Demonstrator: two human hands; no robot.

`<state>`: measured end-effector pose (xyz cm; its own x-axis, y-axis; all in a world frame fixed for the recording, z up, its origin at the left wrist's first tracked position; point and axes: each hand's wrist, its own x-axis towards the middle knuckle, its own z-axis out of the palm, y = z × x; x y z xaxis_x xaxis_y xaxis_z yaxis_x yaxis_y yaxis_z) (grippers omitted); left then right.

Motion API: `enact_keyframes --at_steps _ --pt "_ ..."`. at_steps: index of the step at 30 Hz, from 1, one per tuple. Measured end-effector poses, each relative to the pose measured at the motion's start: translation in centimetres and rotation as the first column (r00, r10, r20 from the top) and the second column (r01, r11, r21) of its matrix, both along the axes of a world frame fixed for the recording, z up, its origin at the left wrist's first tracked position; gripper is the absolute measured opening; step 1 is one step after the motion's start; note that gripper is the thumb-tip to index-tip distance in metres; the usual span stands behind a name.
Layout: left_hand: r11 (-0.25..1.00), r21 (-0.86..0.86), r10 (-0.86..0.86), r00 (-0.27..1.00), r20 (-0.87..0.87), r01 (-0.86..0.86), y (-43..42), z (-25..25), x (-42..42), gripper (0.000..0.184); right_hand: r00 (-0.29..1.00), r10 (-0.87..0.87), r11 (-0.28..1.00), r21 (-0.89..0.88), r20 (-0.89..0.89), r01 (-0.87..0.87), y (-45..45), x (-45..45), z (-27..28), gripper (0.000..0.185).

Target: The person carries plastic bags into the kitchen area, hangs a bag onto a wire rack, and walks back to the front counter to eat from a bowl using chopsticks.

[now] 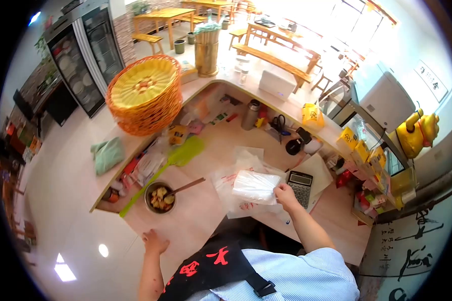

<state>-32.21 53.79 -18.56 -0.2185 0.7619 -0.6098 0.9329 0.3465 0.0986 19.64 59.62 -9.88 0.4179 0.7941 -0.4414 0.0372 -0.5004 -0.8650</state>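
My right hand [287, 197] is closed on the right edge of a white plastic-wrapped pack [256, 186]. That pack lies over thin clear plastic bags [226, 186] with red print. Just to the right of this hand is a grey desk calculator [300, 187]. At the counter's front left edge, my left hand [156, 242] rests with its fingers apart and nothing in it. Ahead of it stands a metal bowl [151, 207] of chunky food, a pair of brown chopsticks [187, 185] leaning out over the rim.
A green fly swatter [186, 151] lies beyond the bowl. Stacked orange and yellow baskets [145, 95] and a green cloth [107, 155] sit on the raised ledge. Further back on the desk are a steel flask [250, 115] and scissors [280, 125]. Small yellow boxes [360, 150] line the right ledge.
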Motion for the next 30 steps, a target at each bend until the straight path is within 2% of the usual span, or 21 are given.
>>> enact_keyframes --at_steps 2,4,6,10,12,15,16,17,18,19,20,21,22,23,25,27,30 --pt "0.998 -0.065 0.005 1.0 0.026 -0.003 0.8 1.0 0.4 0.101 0.99 -0.037 0.999 0.017 -0.134 0.04 0.8 -0.1 2.5 0.003" --pt "0.994 -0.106 0.025 0.995 0.1 -0.014 0.7 -0.1 -0.3 0.11 0.988 -0.058 0.994 0.083 -0.145 0.07 2.6 -0.3 3.4 0.005" --pt "0.989 -0.15 0.035 0.992 0.121 -0.017 1.2 0.2 -0.4 0.11 0.989 -0.074 0.985 0.148 -0.131 0.093 5.3 -1.2 3.3 0.007" --pt "0.976 -0.216 0.058 0.993 0.104 -0.034 2.1 1.4 -0.6 0.111 0.992 -0.075 0.956 0.276 -0.105 0.101 14.2 -3.4 -1.6 0.012" --pt "0.987 -0.161 0.028 0.992 0.127 -0.007 2.2 1.3 -0.5 0.106 0.988 -0.058 0.952 0.29 -0.145 0.098 19.3 -5.4 -2.1 0.012" --pt "0.983 -0.173 -0.041 0.994 0.104 0.059 1.9 1.2 -0.7 0.101 0.998 -0.028 0.913 0.404 -0.063 0.051 24.1 -7.2 -4.7 0.02" --pt "0.977 -0.198 -0.063 0.994 0.09 0.08 2.0 0.9 -0.9 0.099 0.998 -0.015 0.911 0.411 -0.065 0.041 24.2 -7.6 -5.3 0.023" --pt "0.987 -0.121 -0.098 0.991 0.095 0.109 1.7 -0.8 -1.5 0.096 0.998 0.008 0.911 0.411 -0.067 0.02 23.9 -8.2 -6.3 0.026" --pt "0.99 -0.059 -0.119 0.988 0.101 0.125 0.5 -2.1 -2.2 0.093 0.99 0.068 0.94 0.341 -0.122 -0.022 22.2 -9.1 -6.5 0.026" --pt "0.975 -0.154 -0.152 0.985 0.079 0.163 1.3 -0.2 -1.4 0.088 0.974 0.129 0.964 0.253 -0.185 -0.08 19.4 -10.0 -5.7 0.026" --pt "0.977 -0.044 -0.207 0.977 0.051 0.209 0.5 -1.3 -1.9 0.083 0.95 0.185 0.976 0.162 -0.251 -0.147 17.0 -10.9 -5.8 0.027" --pt "0.977 0.12 -0.185 0.982 0.043 0.179 -0.7 -2.6 -2.5 0.081 0.911 0.314 0.949 0.059 -0.268 -0.309 14.4 -11.4 -7.4 0.031" --pt "0.99 -0.042 -0.131 0.984 0.118 0.137 0.6 -1.8 -2.5 0.083 0.852 0.435 0.888 -0.021 -0.293 -0.46 12.1 -11.5 -8.5 0.036" --pt "0.993 -0.058 -0.096 0.986 0.134 0.105 1.4 1.2 -1.6 0.087 0.779 0.54 0.801 -0.088 -0.317 -0.592 10.5 -11.7 -9.2 0.042" --pt "0.999 0.004 -0.052 0.993 0.103 0.052 0.4 -0.6 -1.3 0.088 0.732 0.612 0.758 -0.043 -0.299 -0.651 7.0 -14.3 -8.3 0.05" --pt "1.0 0.017 -0.002 0.996 0.092 0.001 0.6 1.9 -0.5 0.086 0.721 0.604 0.775 0.041 -0.339 -0.63 5.2 -18.5 -6.1 0.065" --pt "0.997 0.081 0.003 0.999 0.037 -0.006 -0.3 2.7 -1.6 0.081 0.706 0.355 0.929 0.148 -0.613 -0.339 6.8 -23.9 -5.6 0.064"
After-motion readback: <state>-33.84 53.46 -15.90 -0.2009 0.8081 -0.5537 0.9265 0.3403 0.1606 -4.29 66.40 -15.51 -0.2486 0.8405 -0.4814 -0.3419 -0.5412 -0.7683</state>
